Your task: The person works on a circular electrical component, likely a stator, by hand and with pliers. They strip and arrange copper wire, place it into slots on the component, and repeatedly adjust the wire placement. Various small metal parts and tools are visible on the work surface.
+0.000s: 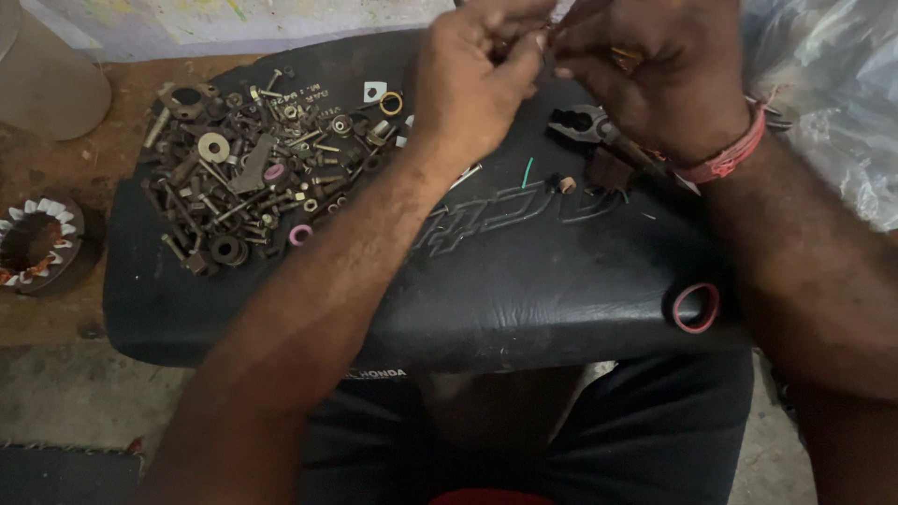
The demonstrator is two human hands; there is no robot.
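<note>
Hands: left hand (477, 75) and right hand (655, 70) meet at the far edge of the black seat cushion (524, 271), fingertips drawn together over something tiny.
Fingers: both sets look pressed together in a pinch around a small part (545, 37), too small and too hidden to identify.
Wrist: red thread band (730, 159) circles the right wrist.
Hardware heap: pile of bolts, nuts and washers (253, 168) lies spread over the cushion's far-left corner, well apart from the hands.
Pliers: pliers (599, 126) lie on the cushion just under the right hand, untouched.
Loose bits: green wire scrap (528, 172) and a small cylinder (565, 183) rest near the middle; a pink-rimmed ring (695, 308) sits at the near-right edge.
Beside the cushion: wound stator (37, 243) sits on the wooden surface (56, 178) off the left edge.
Progress: judging by the scene, one piece is being worked between the fingertips while the heap looks largely unsorted; how much is finished cannot be told.
</note>
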